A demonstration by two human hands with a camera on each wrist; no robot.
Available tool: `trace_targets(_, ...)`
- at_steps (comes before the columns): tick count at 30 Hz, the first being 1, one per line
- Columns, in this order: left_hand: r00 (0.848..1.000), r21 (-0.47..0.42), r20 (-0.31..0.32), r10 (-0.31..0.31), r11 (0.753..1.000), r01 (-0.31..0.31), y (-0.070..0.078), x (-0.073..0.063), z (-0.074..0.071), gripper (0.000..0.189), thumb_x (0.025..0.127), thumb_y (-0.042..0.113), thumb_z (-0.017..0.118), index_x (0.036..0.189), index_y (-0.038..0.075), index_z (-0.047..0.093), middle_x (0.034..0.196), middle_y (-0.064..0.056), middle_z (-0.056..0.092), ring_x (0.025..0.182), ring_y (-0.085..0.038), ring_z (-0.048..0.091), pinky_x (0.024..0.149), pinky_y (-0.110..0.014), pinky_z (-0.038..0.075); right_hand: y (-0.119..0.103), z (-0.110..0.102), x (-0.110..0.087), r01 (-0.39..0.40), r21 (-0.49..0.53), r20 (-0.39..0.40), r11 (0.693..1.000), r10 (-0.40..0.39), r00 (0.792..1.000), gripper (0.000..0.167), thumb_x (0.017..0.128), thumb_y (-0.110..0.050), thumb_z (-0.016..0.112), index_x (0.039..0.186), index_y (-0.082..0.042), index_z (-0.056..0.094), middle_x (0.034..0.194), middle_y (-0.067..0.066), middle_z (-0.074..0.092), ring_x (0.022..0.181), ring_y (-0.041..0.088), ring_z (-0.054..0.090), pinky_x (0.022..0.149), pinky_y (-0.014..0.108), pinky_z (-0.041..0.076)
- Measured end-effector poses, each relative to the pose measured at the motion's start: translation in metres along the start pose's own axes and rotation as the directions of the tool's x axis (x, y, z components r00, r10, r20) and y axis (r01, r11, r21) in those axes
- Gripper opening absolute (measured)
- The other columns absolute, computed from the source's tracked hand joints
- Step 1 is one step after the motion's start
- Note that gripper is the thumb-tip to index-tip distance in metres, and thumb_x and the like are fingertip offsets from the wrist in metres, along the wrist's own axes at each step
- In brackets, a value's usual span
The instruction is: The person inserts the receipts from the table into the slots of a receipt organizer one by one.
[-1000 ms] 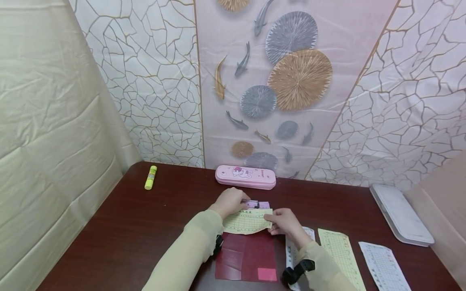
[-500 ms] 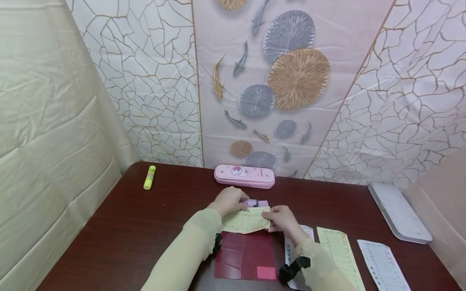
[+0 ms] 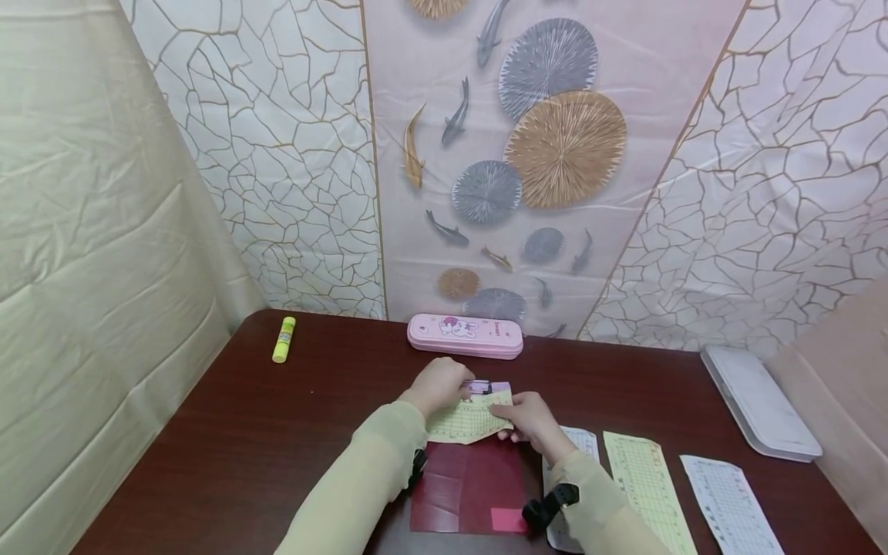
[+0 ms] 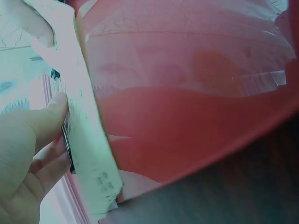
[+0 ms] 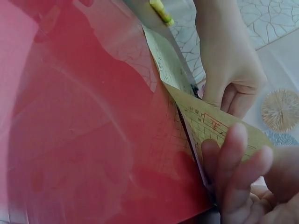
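Observation:
A red translucent clip folder (image 3: 475, 486) lies in front of the person, with a pink patch (image 3: 509, 519) near its lower right corner. Across its top lies a yellow gridded paper slip (image 3: 461, 424), bent in the right wrist view. My left hand (image 3: 437, 384) grips the folder's top edge by the dark clip (image 3: 479, 387), thumb close to the slip. At the slip's right end my right hand (image 3: 533, 418) pinches the paper between thumb and fingers; the other fingers (image 5: 254, 170) spread beside the folder's edge. A purple strip (image 3: 501, 388) shows behind the slip.
A pink pencil case (image 3: 465, 336) stands at the back and a yellow glue stick (image 3: 284, 340) at the far left. Right of the folder lie a white slip (image 3: 583, 441), partly under the right forearm, another yellow slip (image 3: 648, 486), a white slip (image 3: 731, 501) and a flat white case (image 3: 759, 405).
My right hand has shifted slightly left along the yellow slip, and its lower fingers have spread from the paper. The left hand keeps its place at the clip.

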State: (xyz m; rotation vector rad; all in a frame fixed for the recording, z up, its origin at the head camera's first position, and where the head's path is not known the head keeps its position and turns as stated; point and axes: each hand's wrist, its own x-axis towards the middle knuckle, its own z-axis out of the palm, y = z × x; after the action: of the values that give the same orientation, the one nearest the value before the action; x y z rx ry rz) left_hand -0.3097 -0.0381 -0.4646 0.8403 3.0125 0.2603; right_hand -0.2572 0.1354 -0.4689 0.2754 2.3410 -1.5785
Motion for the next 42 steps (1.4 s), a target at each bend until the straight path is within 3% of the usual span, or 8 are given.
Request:
trace_targets(7,0.998,0.126,-0.017,0.054,0.991,-0.052,0.004,0.000,0.003,0.008,0.089,0.021,0.065,0.089,0.016,0.071,0.083,0.005,0.068,0.084,-0.015,0.061,0.085,-0.028,0.049,0.003,-0.002,0.003,-0.014,-0.036,-0.011,0.999,0.014,1.000,0.020,0.087,-0.018,0.067,0.089,0.001,0.065,0.053,0.001,0.054,0.039,0.006,0.041,0.038,0.016,0.031)
trace_targets(12,0.996,0.185,-0.012,0.085,0.979,-0.081,0.005,0.000,0.004,0.009,0.088,0.013,0.063,0.080,0.017,0.066,0.075,0.007,0.064,0.080,-0.014,0.059,0.086,-0.027,0.047,0.001,-0.004,0.006,-0.028,-0.058,-0.011,0.998,0.028,1.000,0.019,0.085,-0.020,0.068,0.082,-0.001,0.065,0.050,-0.002,0.047,0.040,0.005,0.037,0.039,0.016,0.030)
trace_targets(23,0.995,0.140,-0.042,0.087,0.987,-0.080,0.005,-0.001,0.000,0.016,0.086,0.006,0.060,0.075,0.016,0.066,0.074,0.004,0.065,0.078,-0.016,0.061,0.081,-0.029,0.050,-0.006,-0.009,0.008,-0.075,-0.034,0.046,0.997,0.077,0.996,0.017,0.085,-0.018,0.066,0.078,-0.003,0.064,0.046,-0.003,0.042,0.038,0.004,0.032,0.039,0.016,0.024)
trace_targets(30,0.987,0.197,-0.097,0.126,0.975,-0.105,0.004,0.002,0.003,0.008,0.084,0.013,0.065,0.080,0.015,0.071,0.077,0.002,0.069,0.076,-0.019,0.064,0.077,-0.031,0.052,-0.005,-0.013,0.013,-0.082,-0.006,0.045,0.997,0.083,0.996,0.016,0.085,-0.016,0.066,0.076,-0.003,0.063,0.046,-0.004,0.040,0.039,0.003,0.031,0.039,0.016,0.023)
trace_targets(36,0.988,0.205,-0.085,0.132,0.972,-0.113,0.004,0.004,0.004,0.013,0.084,0.011,0.064,0.073,0.016,0.068,0.073,0.003,0.067,0.074,-0.016,0.064,0.075,-0.030,0.052,-0.003,-0.015,0.015,-0.078,-0.046,0.045,0.996,0.080,0.996,0.014,0.083,-0.018,0.064,0.079,-0.005,0.062,0.046,-0.004,0.041,0.039,0.004,0.030,0.038,0.016,0.022)
trace_targets(42,0.995,0.122,-0.038,0.089,0.989,-0.084,0.004,0.005,-0.001,0.017,0.088,0.008,0.060,0.077,0.016,0.069,0.076,0.002,0.067,0.077,-0.016,0.064,0.076,-0.030,0.052,-0.004,-0.018,0.014,-0.019,-0.057,0.076,0.998,0.024,0.997,0.016,0.084,-0.017,0.063,0.089,-0.002,0.063,0.048,-0.003,0.042,0.040,0.005,0.033,0.038,0.016,0.026)
